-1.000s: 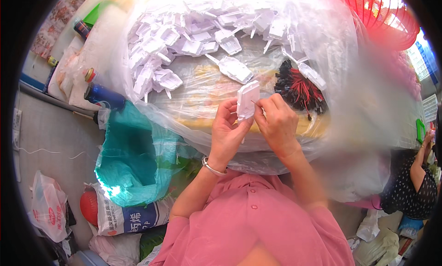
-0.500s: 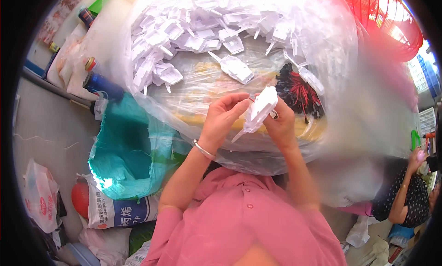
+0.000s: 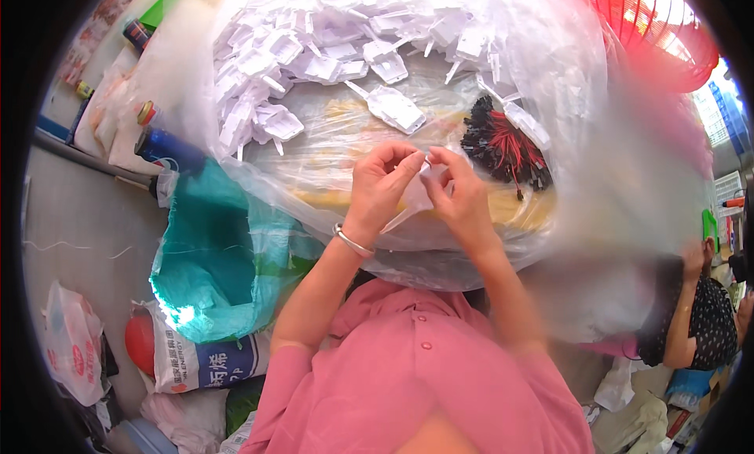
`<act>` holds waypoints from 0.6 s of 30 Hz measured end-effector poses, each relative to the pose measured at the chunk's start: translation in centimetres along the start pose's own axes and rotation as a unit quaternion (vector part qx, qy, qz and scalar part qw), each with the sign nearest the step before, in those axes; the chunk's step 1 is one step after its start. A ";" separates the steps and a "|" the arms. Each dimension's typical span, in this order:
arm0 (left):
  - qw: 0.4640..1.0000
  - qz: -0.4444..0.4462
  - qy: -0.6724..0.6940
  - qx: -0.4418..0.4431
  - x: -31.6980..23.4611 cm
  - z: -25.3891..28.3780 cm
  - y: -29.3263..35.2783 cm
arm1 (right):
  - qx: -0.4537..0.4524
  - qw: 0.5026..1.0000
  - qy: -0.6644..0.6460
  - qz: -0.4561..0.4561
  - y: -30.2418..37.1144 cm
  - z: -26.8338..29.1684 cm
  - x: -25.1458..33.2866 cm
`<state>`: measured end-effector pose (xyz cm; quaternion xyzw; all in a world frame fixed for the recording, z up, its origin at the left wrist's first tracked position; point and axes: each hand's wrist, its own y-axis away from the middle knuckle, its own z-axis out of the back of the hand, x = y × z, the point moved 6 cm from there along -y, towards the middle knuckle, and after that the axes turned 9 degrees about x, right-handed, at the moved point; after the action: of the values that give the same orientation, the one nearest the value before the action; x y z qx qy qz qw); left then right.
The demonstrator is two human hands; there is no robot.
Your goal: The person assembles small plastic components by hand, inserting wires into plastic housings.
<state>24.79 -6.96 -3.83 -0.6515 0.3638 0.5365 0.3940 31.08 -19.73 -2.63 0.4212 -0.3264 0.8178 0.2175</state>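
My left hand (image 3: 381, 191) and my right hand (image 3: 462, 201) meet in front of my chest, with thumbs and fingertips pinched close together. Between them is a white plastic part (image 3: 418, 196), its narrow tail pointing down toward me and much of its body hidden by the fingers. My right hand grips this part. A tiny dark thing shows at the fingertips, too small to name. Just beyond lies a similar loose white part (image 3: 395, 109). To the right of it rests a bundle of red and black wires (image 3: 506, 144), with another white part (image 3: 527, 126) against it.
A heap of white parts (image 3: 330, 49) covers the far side of the clear plastic sheet (image 3: 345, 151). At left stand an open teal sack (image 3: 208, 242) and a blue can (image 3: 169, 146). A red basket (image 3: 660, 30) is at far right; another person (image 3: 695, 313) sits at right.
The white part has turned and dropped lower between my hands, its body now largely covered. My right fingertips have moved up and left to meet my left ones. The other person's arm shifted.
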 end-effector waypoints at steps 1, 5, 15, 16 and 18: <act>1.000 -0.028 0.012 0.005 -0.8 0.0 0.0 | 0.041 0.999 0.026 -0.017 -0.1 -0.9 -1.1; 0.998 -0.027 0.049 0.013 -1.0 0.6 0.1 | 0.023 0.992 0.118 0.032 -0.5 -1.5 -2.1; 0.989 0.032 0.018 0.144 -0.1 1.2 -0.3 | 0.070 0.991 -0.111 0.025 -0.9 -1.1 -1.9; 0.989 0.032 0.018 0.143 0.1 1.4 -0.1 | 0.085 0.979 -0.183 -0.010 -0.9 -1.2 -2.1; 0.976 0.058 0.049 0.202 0.5 0.8 0.2 | 0.102 0.961 -0.254 -0.048 -0.9 -1.2 -2.2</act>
<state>24.30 -6.34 -4.41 -0.5614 0.5212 0.4413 0.4675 32.17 -18.44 -4.73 0.6501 -0.2651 0.7016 0.1220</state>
